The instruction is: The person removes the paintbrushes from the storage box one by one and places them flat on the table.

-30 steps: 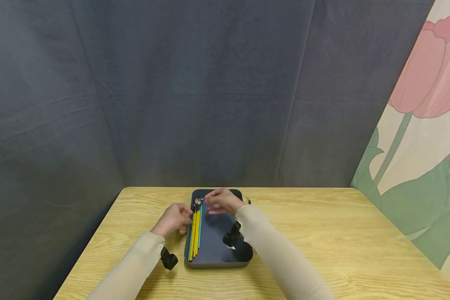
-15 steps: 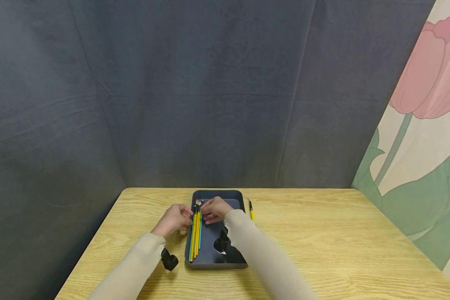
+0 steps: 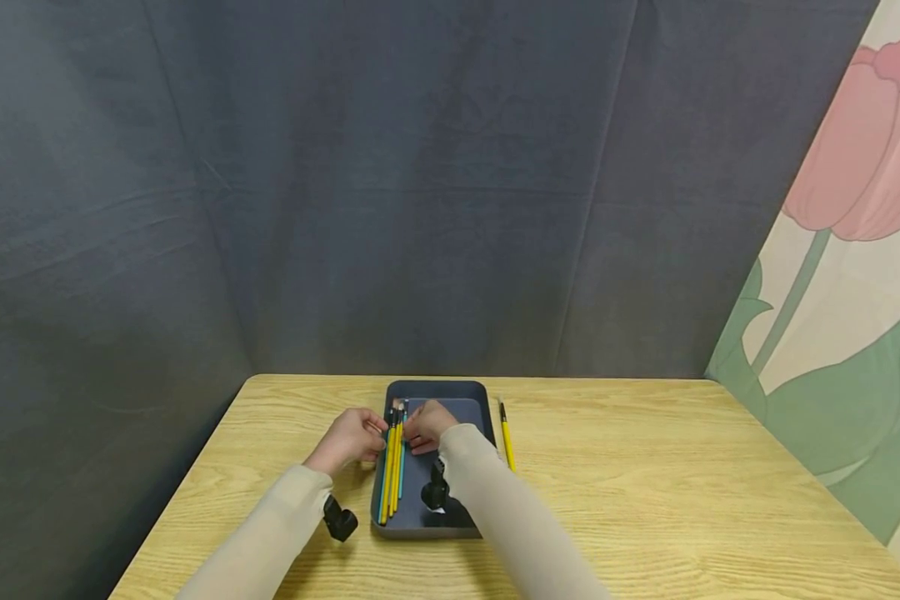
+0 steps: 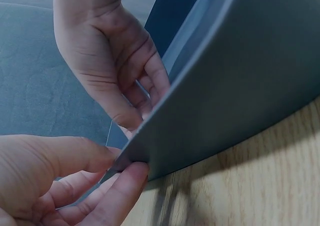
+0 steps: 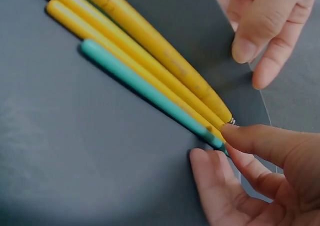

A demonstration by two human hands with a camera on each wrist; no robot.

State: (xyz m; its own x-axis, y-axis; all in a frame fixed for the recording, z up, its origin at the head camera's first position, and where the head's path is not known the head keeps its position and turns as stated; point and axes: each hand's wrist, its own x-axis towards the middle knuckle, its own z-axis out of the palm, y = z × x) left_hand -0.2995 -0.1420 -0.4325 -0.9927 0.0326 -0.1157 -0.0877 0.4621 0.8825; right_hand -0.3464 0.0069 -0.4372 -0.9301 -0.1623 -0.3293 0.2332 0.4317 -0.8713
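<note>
Several paintbrushes with yellow (image 3: 392, 479) and teal handles lie side by side along the left side of a dark grey tray (image 3: 461, 410). My left hand (image 3: 348, 437) pinches the tray's left rim; the left wrist view shows thumb and finger on either side of the tray wall (image 4: 215, 101). Inside the tray, my right hand (image 3: 429, 425) is at the upper part of the brushes. Its thumb lies on the yellow handles near their ferrules, and its fingers meet the end of the teal paintbrush (image 5: 145, 91). The exact contact beneath is hidden.
One more yellow paintbrush (image 3: 507, 442) lies on the wooden table (image 3: 645, 475) just right of the tray, partly covered by the right sleeve. A dark curtain (image 3: 420, 208) hangs behind the table, and a tulip-patterned cloth (image 3: 817, 333) is at the right.
My right hand has moved down and left to the paintbrushes and its fingers have closed in. The loose yellow paintbrush outside the tray has come into fuller view. My left hand stays at the rim.
</note>
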